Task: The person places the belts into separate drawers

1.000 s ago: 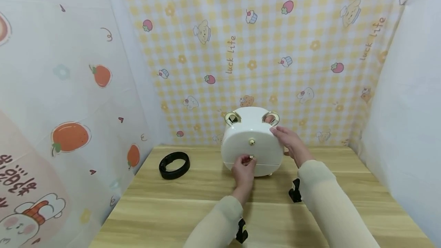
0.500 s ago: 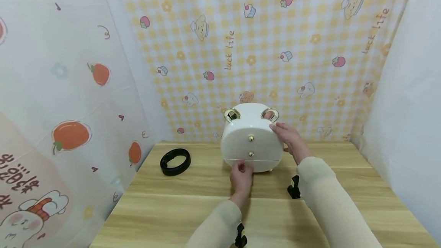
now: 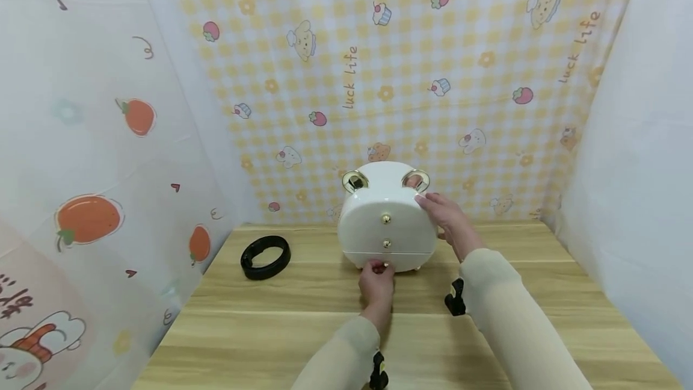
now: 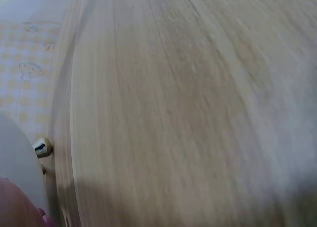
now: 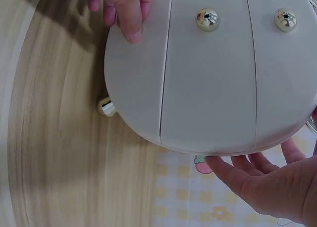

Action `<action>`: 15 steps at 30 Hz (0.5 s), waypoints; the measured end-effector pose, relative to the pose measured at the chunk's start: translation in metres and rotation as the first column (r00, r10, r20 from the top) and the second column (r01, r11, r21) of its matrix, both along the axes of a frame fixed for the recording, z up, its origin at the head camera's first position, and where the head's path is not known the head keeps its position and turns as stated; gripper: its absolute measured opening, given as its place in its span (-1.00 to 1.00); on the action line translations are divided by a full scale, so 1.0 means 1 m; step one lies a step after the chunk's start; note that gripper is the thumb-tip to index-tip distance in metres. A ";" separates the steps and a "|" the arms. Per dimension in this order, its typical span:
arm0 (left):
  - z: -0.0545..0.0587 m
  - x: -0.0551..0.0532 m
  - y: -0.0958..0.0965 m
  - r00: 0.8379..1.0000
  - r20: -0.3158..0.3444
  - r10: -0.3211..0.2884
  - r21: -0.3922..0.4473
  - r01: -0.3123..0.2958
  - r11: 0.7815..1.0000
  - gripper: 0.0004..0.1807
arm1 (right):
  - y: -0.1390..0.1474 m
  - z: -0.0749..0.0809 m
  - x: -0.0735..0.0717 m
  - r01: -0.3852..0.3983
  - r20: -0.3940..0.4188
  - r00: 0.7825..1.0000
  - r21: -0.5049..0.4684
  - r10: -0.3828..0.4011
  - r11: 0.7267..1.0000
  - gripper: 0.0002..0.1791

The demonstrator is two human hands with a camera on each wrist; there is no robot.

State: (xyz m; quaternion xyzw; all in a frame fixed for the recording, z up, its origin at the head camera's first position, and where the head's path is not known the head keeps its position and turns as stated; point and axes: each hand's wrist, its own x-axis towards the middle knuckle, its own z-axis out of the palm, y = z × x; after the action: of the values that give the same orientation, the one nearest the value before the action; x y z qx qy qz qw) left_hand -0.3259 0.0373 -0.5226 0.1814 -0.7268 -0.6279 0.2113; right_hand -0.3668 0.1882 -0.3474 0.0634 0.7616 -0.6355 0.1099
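Observation:
A glossy white drawer box (image 3: 363, 233) with rounded sides, gold ring ears on top and gold knobs down its front stands on the table. My left hand (image 3: 377, 283) is at the lowest drawer, thumb and fingers pinching its small gold knob (image 3: 387, 265), which the fingers mostly cover. In the right wrist view, the left thumb lies against the lowest drawer front (image 5: 136, 83). My right hand (image 3: 448, 215) rests on the box's right side, fingers extended along it. Thin seams part the drawer fronts. Only a bit of the left hand (image 4: 17, 207) shows in the left wrist view.
A black ring-shaped band (image 3: 265, 257) lies on the wooden table (image 3: 260, 330), left of the box. A yellow checked cloth (image 3: 325, 95) hangs behind. White printed cloth (image 3: 108, 155) borders the left, plain white cloth (image 3: 639, 167) the right.
My left hand has moved down from the middle knob to the lowest drawer's knob. The right hand stays on the box's side. The head view has shifted slightly.

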 end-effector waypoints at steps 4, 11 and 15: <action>0.000 -0.001 0.003 1.000 -0.001 0.010 0.005 -0.010 1.000 -0.82 | 0.000 0.001 0.000 0.009 0.004 1.000 -0.008 -0.009 1.000 -0.15; -0.003 -0.001 0.002 0.999 0.001 0.041 -0.023 -0.041 0.999 -0.83 | -0.001 -0.002 0.000 0.013 0.009 1.000 -0.009 -0.013 1.000 -0.15; -0.002 0.000 0.002 0.999 -0.016 0.044 -0.028 -0.045 0.999 -0.83 | -0.002 -0.003 0.000 0.018 0.013 1.000 -0.015 -0.018 1.000 -0.15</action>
State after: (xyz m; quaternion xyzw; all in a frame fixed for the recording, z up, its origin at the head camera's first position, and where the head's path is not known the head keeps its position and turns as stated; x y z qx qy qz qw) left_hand -0.3256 0.0394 -0.5250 0.1898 -0.7297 -0.6141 0.2332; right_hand -0.3671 0.1865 -0.3500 0.0734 0.7556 -0.6416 0.1096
